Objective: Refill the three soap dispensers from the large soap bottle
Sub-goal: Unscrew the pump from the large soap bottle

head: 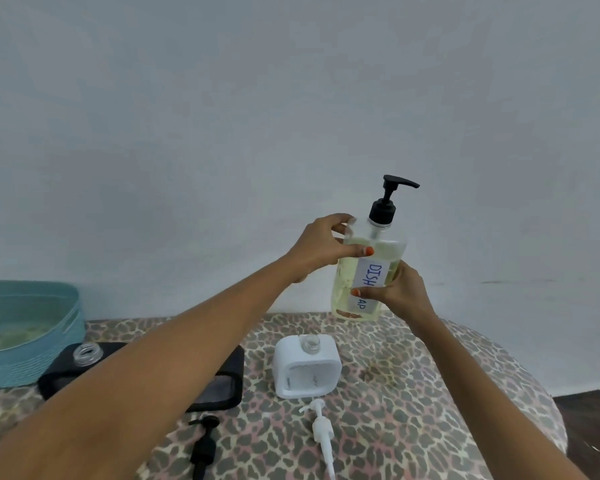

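**Both hands on the large soap bottle, held above the desk**

Left hand: grip closed on the upper shoulder of the large soap bottle, thumb across the front, fingers curled over the top left corner. Right hand: grip closed round the lower right of the same bottle, thumb pressed on the white label, which reads "DISH" w/ the rest partly hidden. Orange-red polish on both thumbnails.

Bottle: 1, clear plastic, pale yellow-green liquid filling most of it, lifted clear of the desk, tilted slightly w/ top leaning right. Black pump head on it, nozzle pointing right.

Below the bottle, on the leopard-print desk cover:
- 1 white square dispenser, upright, neck open, no pump; its clear window looks about empty.
- 1 white pump lying loose just in front of it, tube pointing toward the camera.
- 1 black square dispenser to the left of the white one, mostly hidden by the left forearm.
- 1 more black dispenser further left, clear threaded neck open, no pump; body partly behind the forearm, so where it ends vs. its neighbour is unclear.
- 1 black pump lying loose in front of the black dispensers.

Count: 3 dispensers, 2 loose pumps in view.

Far left: 1 teal woven basket beside the black dispensers; contents too blurred to tell. Plain pale wall behind.
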